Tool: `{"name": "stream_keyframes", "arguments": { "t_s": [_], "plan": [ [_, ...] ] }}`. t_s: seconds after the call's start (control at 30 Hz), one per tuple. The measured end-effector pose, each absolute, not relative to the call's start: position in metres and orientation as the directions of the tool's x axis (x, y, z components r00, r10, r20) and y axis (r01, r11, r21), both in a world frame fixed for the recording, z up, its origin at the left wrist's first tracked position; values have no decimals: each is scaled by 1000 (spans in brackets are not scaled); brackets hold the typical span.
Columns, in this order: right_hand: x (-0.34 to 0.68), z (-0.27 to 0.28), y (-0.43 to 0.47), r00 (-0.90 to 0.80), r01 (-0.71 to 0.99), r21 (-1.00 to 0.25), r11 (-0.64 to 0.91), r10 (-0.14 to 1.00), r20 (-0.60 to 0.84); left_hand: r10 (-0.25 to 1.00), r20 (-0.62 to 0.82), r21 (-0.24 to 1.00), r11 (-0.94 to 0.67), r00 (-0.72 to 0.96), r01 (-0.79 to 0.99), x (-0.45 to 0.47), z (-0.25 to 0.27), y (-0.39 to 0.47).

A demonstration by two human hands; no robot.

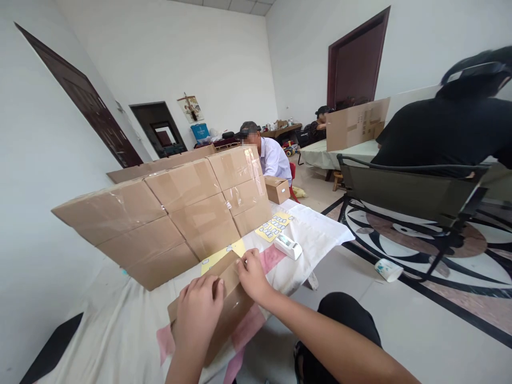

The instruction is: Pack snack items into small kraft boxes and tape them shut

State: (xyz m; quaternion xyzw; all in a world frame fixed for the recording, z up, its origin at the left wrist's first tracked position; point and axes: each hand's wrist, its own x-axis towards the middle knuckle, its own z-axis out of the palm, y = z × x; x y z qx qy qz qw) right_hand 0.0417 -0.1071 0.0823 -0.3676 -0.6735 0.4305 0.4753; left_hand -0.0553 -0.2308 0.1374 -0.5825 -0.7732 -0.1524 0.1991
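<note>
Cardboard box (231, 314) lies slantwise on the near part of the cloth-covered table (320, 226). The left hand (200, 304) covers its left part with bent fingers; the right hand (253, 274) touches its far right end, fingers curled. Whether either one grips cannot be told. Stacked cartons (200, 213) stand just beyond; a white device (288, 247) lies to the right, beside a yellow sheet (272, 228).

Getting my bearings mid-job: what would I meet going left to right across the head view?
Leftmost brown door, left hand, right hand, white device, white cup on the floor.
</note>
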Motion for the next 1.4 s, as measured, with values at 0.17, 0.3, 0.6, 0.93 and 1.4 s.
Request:
{"name": "stream_keyframes", "arguments": {
  "t_s": [0.17, 0.3, 0.6, 0.93, 1.4],
  "plan": [
    [39, 79, -106, -250, 100, -921, 377, 905, 343, 808, 521, 8, 317, -274, 949, -55, 127, -232],
    [38, 78, -105, -246, 98, -908, 408, 894, 375, 801, 536, 29, 297, -265, 955, -63, 126, -231],
    [40, 78, -104, -298, 111, -913, 392, 890, 346, 757, 596, -1, 335, -269, 942, -72, 137, -231],
    [40, 86, -105, -319, 90, -912, 399, 879, 353, 810, 573, -152, 253, -123, 955, -68, 134, -231],
    [47, 93, -108, -380, 194, -880, 433, 861, 339, 819, 562, -253, 305, -117, 918, -47, 130, -227]
  ]
}}
